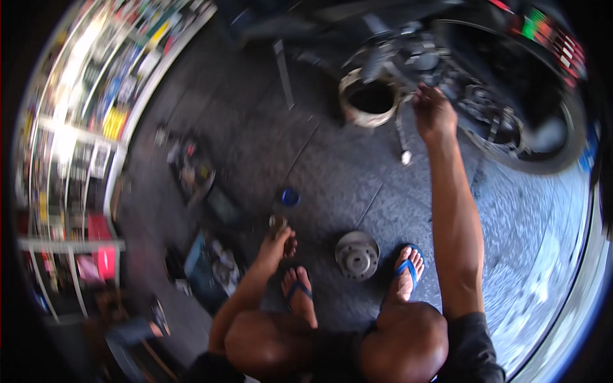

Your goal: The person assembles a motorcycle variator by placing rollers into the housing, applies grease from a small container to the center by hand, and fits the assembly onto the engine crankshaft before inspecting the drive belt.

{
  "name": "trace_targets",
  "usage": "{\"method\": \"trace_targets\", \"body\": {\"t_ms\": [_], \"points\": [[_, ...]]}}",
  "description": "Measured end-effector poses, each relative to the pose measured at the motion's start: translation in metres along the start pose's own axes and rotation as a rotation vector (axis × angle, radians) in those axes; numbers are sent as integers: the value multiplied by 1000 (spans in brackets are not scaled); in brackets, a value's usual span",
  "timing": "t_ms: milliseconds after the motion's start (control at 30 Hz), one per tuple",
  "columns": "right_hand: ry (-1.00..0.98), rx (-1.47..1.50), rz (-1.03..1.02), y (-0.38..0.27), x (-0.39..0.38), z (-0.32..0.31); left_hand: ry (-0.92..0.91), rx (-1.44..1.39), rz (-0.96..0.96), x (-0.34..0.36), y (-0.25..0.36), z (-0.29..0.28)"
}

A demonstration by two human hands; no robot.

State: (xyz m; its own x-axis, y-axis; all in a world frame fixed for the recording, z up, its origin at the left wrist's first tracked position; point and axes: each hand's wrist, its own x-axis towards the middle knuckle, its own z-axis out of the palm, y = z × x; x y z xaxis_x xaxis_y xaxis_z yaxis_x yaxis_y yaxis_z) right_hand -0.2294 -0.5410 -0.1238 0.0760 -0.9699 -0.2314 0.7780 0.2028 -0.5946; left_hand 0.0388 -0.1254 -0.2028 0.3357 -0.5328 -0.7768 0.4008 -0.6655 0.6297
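Observation:
I squat on a dark tiled floor, feet in blue flip-flops. My right hand (434, 115) reaches up and forward to the engine area of a motorcycle (447, 64), fingers closed on a part there; the exact part is blurred. A long metal tool (402, 137) hangs just below that hand. My left hand (279, 237) reaches down to the floor and closes on a small metal piece (278, 221). A round metal hub (357, 255) lies on the floor between my feet.
The motorcycle's rear wheel (543, 140) stands at the right. A worn round drain pan (369, 99) sits under the engine. A small blue cap (290, 197), a tray of tools (191, 169) and rags lie at left. Shelves of packaged goods (83, 115) line the left side.

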Motion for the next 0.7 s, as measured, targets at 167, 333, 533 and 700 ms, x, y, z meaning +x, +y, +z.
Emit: {"method": "trace_targets", "body": {"t_ms": [167, 333, 533, 700], "points": [[-92, -279, 355, 47, -54, -66, 200, -82, -20, -35, -50, -26], [6, -568, 609, 53, -107, -104, 430, -269, 38, -87, -147, -62], [-59, -823, 659, -2, -101, -133, 458, -308, -45, -100, -227, -89], [-105, -908, 453, -86, -91, -91, 1158, 393, 217, -97, -172, -104]]}}
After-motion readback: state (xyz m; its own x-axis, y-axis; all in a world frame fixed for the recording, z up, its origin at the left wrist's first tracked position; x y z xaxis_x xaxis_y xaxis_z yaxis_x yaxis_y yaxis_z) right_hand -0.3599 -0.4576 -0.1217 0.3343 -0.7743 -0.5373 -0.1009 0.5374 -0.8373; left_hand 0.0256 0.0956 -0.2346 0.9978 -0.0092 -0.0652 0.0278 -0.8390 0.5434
